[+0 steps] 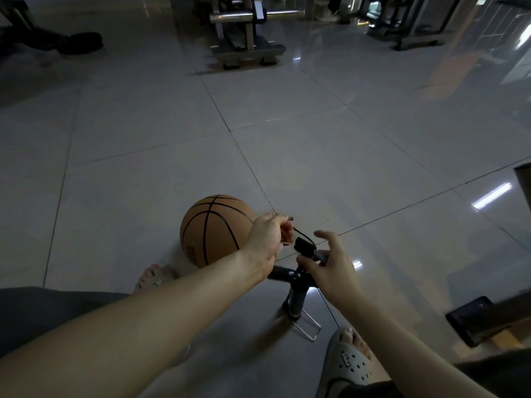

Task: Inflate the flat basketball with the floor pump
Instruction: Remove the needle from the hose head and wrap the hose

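Your left hand (267,239) pinches the thin hose (300,233) just behind its needle tip (290,218), while your right hand (330,268) holds the black hose head (304,247) between thumb and lower fingers, the forefinger stretched out, above the floor pump (296,303) standing between your feet. The basketball (212,228) sits on the floor (316,139) ahead and to the left, just behind your left hand, which is the nearer one. The needle seems to point right, away from the ball, so it must swing left; no valve is visible.
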Demonstrator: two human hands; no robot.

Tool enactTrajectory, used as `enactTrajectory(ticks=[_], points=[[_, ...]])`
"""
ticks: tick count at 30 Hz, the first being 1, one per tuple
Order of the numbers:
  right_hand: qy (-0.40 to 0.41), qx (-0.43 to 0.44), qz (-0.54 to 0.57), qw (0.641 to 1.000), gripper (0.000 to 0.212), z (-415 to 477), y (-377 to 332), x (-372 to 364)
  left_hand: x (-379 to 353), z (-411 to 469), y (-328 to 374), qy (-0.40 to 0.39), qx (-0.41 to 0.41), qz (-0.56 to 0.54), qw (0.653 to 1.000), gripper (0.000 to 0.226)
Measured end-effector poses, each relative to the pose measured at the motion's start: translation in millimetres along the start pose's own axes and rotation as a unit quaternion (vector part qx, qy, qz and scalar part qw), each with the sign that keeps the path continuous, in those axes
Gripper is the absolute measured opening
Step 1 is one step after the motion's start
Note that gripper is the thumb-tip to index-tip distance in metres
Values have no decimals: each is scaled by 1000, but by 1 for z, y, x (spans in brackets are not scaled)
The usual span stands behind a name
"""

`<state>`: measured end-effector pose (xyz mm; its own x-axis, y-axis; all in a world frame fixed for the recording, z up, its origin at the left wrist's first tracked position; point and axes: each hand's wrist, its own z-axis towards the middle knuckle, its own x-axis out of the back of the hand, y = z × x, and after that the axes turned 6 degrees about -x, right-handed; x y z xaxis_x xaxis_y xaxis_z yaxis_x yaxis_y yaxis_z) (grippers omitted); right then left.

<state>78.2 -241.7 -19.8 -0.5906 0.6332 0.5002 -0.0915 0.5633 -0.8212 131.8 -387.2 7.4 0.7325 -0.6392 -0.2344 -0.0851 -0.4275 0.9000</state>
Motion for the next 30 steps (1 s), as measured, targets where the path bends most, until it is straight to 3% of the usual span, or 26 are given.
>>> enactTrajectory(ticks=[4,8,14,16,23,27,30], points=[[-14,7,-82,997,6,8,1,-7,0,0,-8,-7,-3,13,1000,20],[-8,-7,-115,993,7,17,-1,-9,3,0,-12,-17,-5,29,999,19],[43,136,-203,969,28,9,3,-18,1,-3,-15,-40,11,-16,999,22],[63,148,-188,969,22,9,9,-18,0,-6,-13,-49,7,-9,999,22],[107,116,-199,967,16,5,21,-31,14,0,-14,-35,-84,187,978,12],[108,98,-147,978,8,14,10,-22,28,9,-3,-30,-120,277,953,13],[91,133,-195,967,22,15,6,-20,38,13,15,-77,-103,299,945,8]])
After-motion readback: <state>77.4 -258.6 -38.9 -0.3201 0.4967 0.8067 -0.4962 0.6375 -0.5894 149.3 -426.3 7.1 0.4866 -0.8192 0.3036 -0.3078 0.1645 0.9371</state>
